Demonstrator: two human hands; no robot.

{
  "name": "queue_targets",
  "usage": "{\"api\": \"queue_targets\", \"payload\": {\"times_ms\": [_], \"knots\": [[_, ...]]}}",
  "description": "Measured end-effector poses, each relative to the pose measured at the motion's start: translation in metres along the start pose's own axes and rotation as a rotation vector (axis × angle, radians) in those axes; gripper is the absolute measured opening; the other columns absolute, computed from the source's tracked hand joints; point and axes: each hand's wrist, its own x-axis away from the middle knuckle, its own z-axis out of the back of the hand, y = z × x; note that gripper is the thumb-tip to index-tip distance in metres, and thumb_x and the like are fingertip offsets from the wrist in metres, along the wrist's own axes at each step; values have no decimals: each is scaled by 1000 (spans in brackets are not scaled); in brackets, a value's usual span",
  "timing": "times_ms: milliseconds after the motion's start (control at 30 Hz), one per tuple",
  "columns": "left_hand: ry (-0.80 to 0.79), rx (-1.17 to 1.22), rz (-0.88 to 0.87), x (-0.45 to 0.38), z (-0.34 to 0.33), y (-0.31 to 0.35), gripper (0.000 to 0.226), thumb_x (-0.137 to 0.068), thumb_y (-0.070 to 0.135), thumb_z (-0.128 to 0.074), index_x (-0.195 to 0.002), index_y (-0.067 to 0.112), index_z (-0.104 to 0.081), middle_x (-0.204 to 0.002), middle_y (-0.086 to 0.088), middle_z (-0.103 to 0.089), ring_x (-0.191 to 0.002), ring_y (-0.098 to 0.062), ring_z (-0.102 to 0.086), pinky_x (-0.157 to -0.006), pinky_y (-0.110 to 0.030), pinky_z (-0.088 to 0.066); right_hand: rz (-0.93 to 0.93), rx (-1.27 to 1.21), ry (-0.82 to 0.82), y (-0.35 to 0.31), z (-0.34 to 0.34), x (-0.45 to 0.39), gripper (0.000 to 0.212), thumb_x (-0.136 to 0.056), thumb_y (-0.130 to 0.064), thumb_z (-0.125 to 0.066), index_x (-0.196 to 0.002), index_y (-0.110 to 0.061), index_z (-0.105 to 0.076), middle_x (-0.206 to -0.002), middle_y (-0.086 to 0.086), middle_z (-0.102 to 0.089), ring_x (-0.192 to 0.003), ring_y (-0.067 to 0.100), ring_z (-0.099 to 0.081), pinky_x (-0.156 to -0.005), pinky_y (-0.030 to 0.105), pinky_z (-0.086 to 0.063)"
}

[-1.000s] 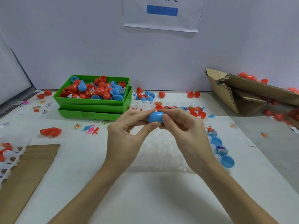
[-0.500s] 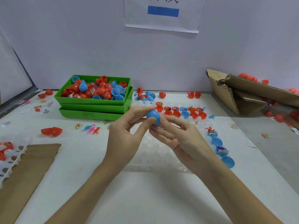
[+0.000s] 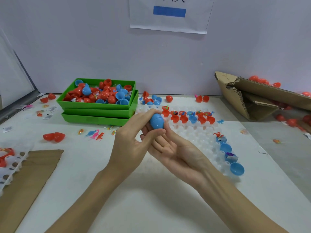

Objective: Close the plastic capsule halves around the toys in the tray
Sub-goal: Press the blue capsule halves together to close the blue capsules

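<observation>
**Grip: closed blue capsule pinched, ready to set down**

Left hand [image 3: 129,145] grips the blue capsule [image 3: 156,121] between thumb and fingers; right hand [image 3: 173,147] lies flat beneath, likely as support. Clear tray [image 3: 198,137] on the surface holds open red halves [image 3: 183,118] with toys, awaiting caps.

A closed blue capsule [image 3: 156,121] sits pinched between the thumb and fingers of the left hand [image 3: 133,143], its seam showing. The right hand [image 3: 175,148] lies palm up just under it, fingers nearly straight, fingertips touching the capsule. Beyond them on the white table [image 3: 151,199] lies a clear dimpled tray [image 3: 193,137]; red and blue halves holding small toys fill its far rows and right edge. Stacked green bins [image 3: 99,113] of loose capsule halves stand far left, a torn cardboard box [image 3: 252,98] far right.
</observation>
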Motion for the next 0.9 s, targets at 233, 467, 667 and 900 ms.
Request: {"api": "queue_targets", "payload": {"times_ms": [233, 467, 667, 900], "knots": [[20, -122, -86, 0, -1, 4, 39, -100, 25, -66, -130, -1, -66, -116, -6, -70, -109, -19, -64, -98, -25, -49, 51, -25, 25, 11, 1, -5, 34, -91, -22, -76, -117, 0, -74, -129, 13, -69, -126, 21, -64, -104, 34, -52], [14, -187, -138, -1, 1, 2, 39, -99, 20, -67, -130, -3, -66, -114, -9, -70, -109, -22, -64, -99, -27, -50, 83, -78, 48, 18, 1, -5, 38, -87, -16, -79, -120, 2, -73, -135, 18, -65, -129, 26, -61, -106, 37, -52], [-2, -208, -170, 0, 0, -4, 37, -100, 17, -65, -131, -2, -65, -116, -7, -68, -112, -18, -61, -102, -24, -46, 82, -52, 106, 15, 1, -4, 28, -101, -19, -62, -113, 1, -76, -131, 18, -68, -122, 28, -66, -104, 36, -53], [-12, -175, -107, 2, -5, -3, 42, -101, 20, -64, -137, -1, -62, -123, -7, -65, -119, -19, -60, -106, -25, -45, 104, 130, 116, 5, 1, -3, 31, -105, -22, -55, -120, -3, -74, -134, 16, -66, -127, 25, -63, -106, 34, -51]]}}
